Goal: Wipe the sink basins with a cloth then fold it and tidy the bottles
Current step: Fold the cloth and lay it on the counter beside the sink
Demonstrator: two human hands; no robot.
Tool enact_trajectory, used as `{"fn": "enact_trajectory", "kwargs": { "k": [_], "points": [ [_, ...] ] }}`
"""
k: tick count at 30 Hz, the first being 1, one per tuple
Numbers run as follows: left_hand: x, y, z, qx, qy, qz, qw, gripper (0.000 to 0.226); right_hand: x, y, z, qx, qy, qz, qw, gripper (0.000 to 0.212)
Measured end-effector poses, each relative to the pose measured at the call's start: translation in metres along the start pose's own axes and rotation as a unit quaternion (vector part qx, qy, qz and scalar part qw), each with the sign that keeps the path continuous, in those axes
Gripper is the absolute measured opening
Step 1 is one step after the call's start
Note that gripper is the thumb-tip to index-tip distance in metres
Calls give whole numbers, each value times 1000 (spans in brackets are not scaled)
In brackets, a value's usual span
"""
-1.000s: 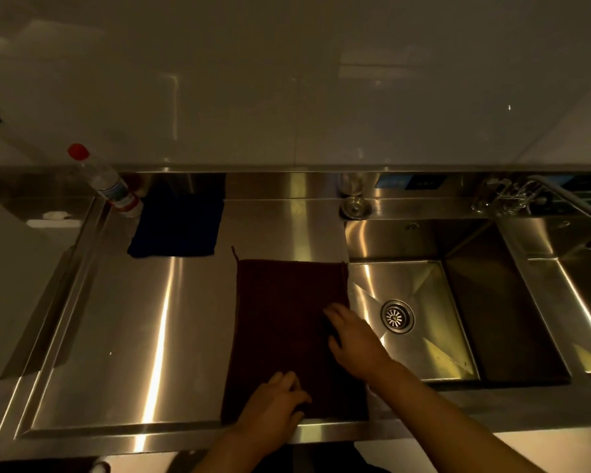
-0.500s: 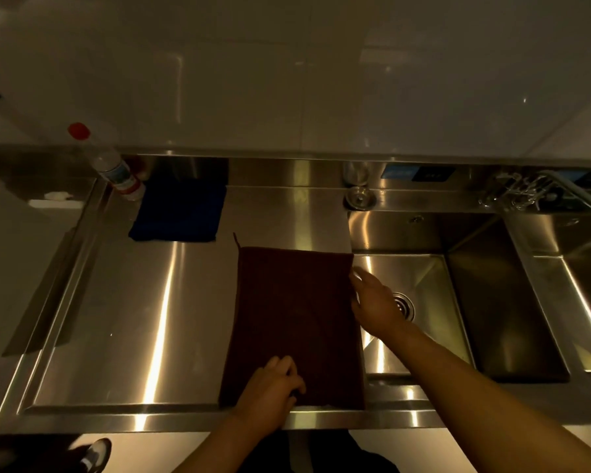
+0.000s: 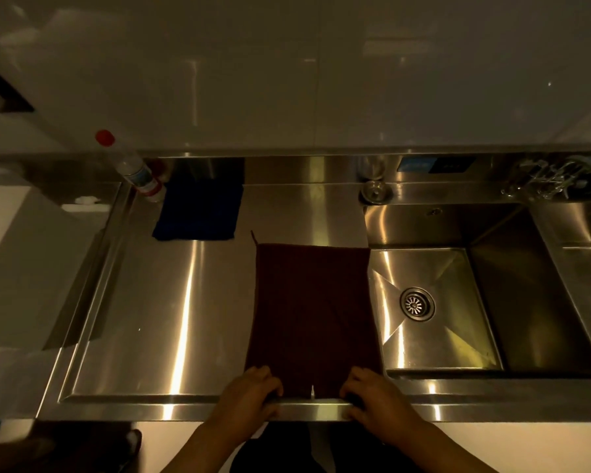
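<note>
Stainless steel ran the whole width of the tabletop [image 3: 171, 319], dim and glossy, and the dark maroon rectangular cloth [image 3: 313, 312] lay flat on it just beside the square steel sink basin [image 3: 434, 308], smoothed out, likely so it could be folded cleanly. The left hand [image 3: 249, 392] and the right hand [image 3: 372, 392] each pinched a near corner at the front lip, fingers curled over the hem, placed to lift that edge away. At the back left, the clear plastic bottle with a red cap [image 3: 135, 174] stood touching the folded dark blue cloth [image 3: 198, 213].
</note>
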State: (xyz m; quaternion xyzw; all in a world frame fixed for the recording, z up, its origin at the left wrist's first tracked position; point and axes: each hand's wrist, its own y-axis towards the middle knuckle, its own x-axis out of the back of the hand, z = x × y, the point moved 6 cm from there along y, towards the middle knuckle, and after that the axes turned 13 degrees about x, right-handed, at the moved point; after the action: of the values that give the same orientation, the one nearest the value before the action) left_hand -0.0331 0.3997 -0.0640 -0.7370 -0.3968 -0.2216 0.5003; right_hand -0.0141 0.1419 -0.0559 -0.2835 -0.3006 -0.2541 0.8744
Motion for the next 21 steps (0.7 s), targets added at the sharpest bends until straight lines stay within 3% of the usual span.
{"fn": "enact_trajectory", "kwargs": {
  "k": [10, 15, 21],
  "points": [
    [4, 4, -4, 34, -12, -44, 998, 21, 5, 1, -5, -78, 94, -43, 992, 32],
    [0, 8, -17, 6, 33, -60, 998, 18, 10, 10, -6, -88, 69, -48, 993, 9],
    [16, 10, -18, 34, -61, -72, 995, 7, 30, 19, 6, -60, 87, -100, 989, 9]
  ]
}}
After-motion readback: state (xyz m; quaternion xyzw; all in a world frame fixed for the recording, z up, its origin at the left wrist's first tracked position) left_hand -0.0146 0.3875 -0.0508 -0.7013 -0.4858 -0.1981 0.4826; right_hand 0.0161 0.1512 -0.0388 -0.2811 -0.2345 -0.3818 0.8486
